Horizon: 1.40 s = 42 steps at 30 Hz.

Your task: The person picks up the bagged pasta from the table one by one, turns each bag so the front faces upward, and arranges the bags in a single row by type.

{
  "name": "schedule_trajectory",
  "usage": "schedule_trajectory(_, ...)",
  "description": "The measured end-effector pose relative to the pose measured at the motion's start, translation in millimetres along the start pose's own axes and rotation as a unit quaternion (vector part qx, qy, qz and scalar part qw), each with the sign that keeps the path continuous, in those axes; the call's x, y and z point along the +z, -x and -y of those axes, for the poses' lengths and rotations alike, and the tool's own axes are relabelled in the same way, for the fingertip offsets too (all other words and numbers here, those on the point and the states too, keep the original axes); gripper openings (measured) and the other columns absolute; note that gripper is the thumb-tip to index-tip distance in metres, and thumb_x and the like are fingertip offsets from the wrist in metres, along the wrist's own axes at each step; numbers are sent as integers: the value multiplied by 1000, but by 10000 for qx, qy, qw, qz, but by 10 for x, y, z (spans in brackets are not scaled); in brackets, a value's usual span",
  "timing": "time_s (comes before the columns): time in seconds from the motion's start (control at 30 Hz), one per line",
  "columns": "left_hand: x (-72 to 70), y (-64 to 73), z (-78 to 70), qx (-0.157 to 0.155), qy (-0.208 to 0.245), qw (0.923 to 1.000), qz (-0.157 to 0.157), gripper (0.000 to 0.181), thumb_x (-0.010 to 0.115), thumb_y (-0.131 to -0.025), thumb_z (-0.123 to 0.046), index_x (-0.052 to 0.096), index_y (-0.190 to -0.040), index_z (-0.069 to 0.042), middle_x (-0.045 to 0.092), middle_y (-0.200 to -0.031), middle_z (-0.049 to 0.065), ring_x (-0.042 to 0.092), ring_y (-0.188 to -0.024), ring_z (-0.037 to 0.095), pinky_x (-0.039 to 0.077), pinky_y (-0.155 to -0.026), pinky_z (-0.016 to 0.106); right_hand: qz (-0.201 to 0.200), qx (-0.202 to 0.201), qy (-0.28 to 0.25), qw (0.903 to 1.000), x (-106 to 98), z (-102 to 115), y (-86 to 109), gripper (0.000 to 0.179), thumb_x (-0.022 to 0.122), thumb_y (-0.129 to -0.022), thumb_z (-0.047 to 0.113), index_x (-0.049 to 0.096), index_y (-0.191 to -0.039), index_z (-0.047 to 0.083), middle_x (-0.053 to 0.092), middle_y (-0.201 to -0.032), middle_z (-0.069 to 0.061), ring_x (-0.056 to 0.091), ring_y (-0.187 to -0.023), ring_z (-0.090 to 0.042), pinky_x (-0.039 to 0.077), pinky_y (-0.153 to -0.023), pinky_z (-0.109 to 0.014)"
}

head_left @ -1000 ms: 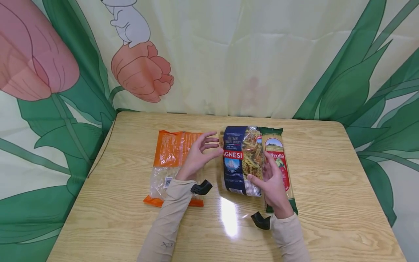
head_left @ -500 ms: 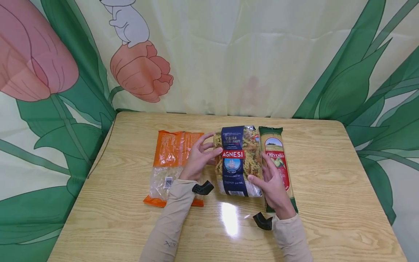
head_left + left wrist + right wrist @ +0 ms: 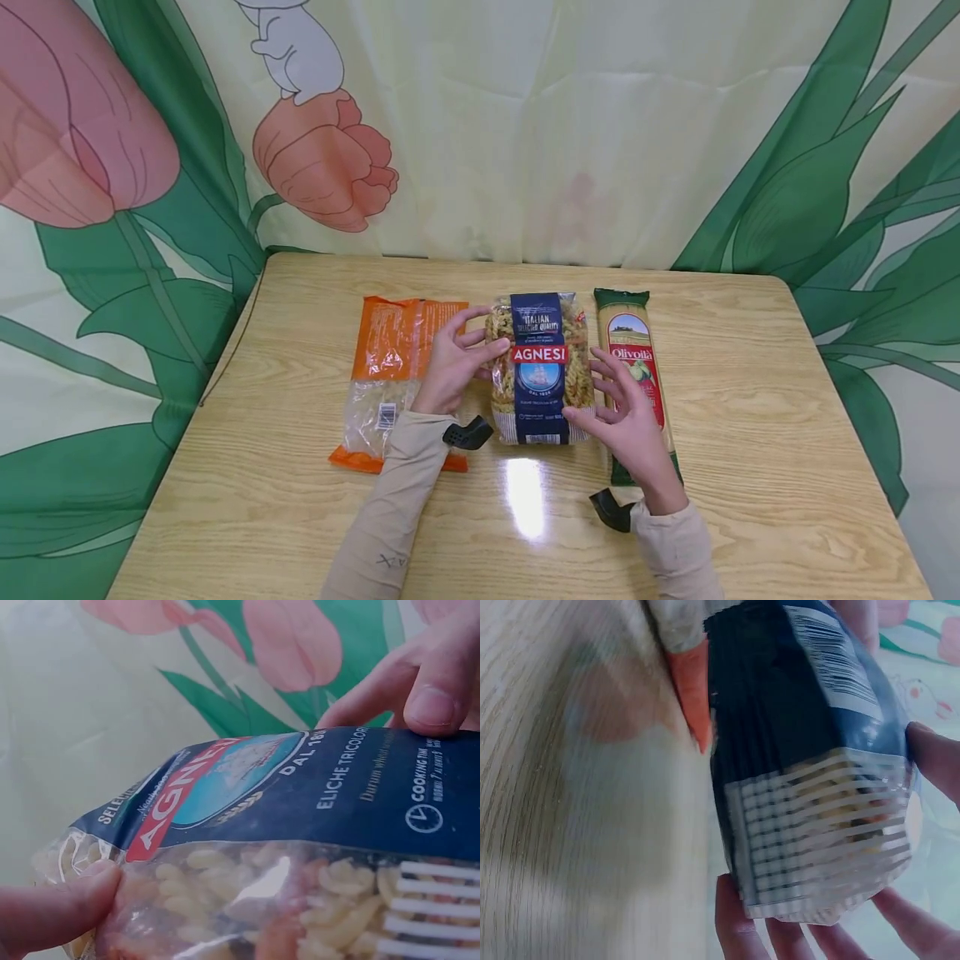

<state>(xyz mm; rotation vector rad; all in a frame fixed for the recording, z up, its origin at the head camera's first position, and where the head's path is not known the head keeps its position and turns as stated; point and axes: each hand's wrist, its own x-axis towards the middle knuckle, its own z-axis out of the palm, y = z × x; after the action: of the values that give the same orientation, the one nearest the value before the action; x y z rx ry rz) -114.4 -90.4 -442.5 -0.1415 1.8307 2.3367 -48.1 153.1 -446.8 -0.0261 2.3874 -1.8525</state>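
Observation:
A bag of spiral pasta [image 3: 538,375] with a dark blue Agnesi band faces up at the middle of the table in the head view. My left hand [image 3: 459,360] holds its left side, thumb on the front. My right hand [image 3: 624,412] has its thumb at the lower right corner and its fingers along the right side. In the left wrist view the pasta bag [image 3: 247,817] lies between the two thumbs. The right wrist view shows the bag's striped bottom end [image 3: 817,832] between thumb and fingertips, close over the table.
An orange and clear plastic package [image 3: 390,350] lies left, partly under my left forearm. A green-ended packet of Olivoilà long pasta [image 3: 628,333] lies to the right, partly hidden by my right hand. A flower-printed curtain [image 3: 487,150] hangs behind the wooden table [image 3: 765,417].
The pasta bag has turned from a tilt until its front label faces up squarely. My left hand has taken hold of its left side. My right fingers have loosened and shifted slightly right.

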Motion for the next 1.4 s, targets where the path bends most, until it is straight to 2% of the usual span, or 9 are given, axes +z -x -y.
schedule_trajectory(0.1,3,7,10,5,56,10000,-9,52,76,-86,-3,58,-133,-16,70,-113,21,73,-76,19,59,-52,34,77,36,167,9998,38,0,3,85,82,-84,18,34,-154,21,37,-155,-7,42,-134,-35,47,-98,-59)
schedule_trajectory(0.27,-5,15,17,102,-151,9998,-80,52,79,-85,-8,60,-132,-17,70,-117,20,75,-83,24,59,-52,35,-41,75,265,9996,100,4,14,85,83,-82,21,36,-153,23,38,-154,-9,44,-131,-37,48,-96,-61)
schedule_trajectory(0.47,8,-17,20,337,-473,9983,-103,53,83,-82,-17,63,-131,-22,71,-113,18,74,-77,22,59,-52,45,-247,138,292,9992,101,3,-12,85,86,-79,21,41,-151,23,43,-150,-8,49,-126,-34,53,-87,-43)
schedule_trajectory(0.57,24,-47,42,354,-540,9978,-156,54,84,-81,-19,63,-131,-22,72,-110,17,73,-73,20,57,-50,40,-255,213,302,9990,95,-3,-36,85,86,-79,23,41,-151,22,44,-149,-9,51,-125,-34,53,-85,-38)
schedule_trajectory(0.77,61,-136,143,56,-526,9980,-352,54,84,-81,-16,63,-131,-20,74,-107,16,73,-72,19,51,-45,26,-318,575,216,9976,120,-82,-90,84,86,-79,25,42,-151,23,44,-148,-11,52,-124,-36,55,-91,-44)
schedule_trajectory(0.97,101,-260,262,-236,-693,9960,-510,52,82,-83,-15,64,-131,-21,74,-106,18,70,-66,15,48,-43,26,-450,835,318,9950,150,-190,-173,85,86,-78,25,42,-150,24,45,-147,-14,53,-123,-39,53,-94,-52)
schedule_trajectory(1.1,128,-335,317,-374,-863,9944,-486,52,80,-85,-15,63,-134,-22,73,-111,19,69,-65,13,47,-42,25,-514,1001,357,9930,155,-239,-226,85,86,-79,25,41,-151,23,43,-148,-15,51,-125,-41,51,-97,-54)
schedule_trajectory(1.4,180,-453,349,-469,-1040,9925,-441,54,77,-88,-17,60,-138,-21,70,-117,20,63,-57,10,43,-39,22,-511,1140,440,9912,143,-267,-301,83,83,-82,26,38,-152,22,41,-150,-17,50,-128,-40,52,-96,-53)
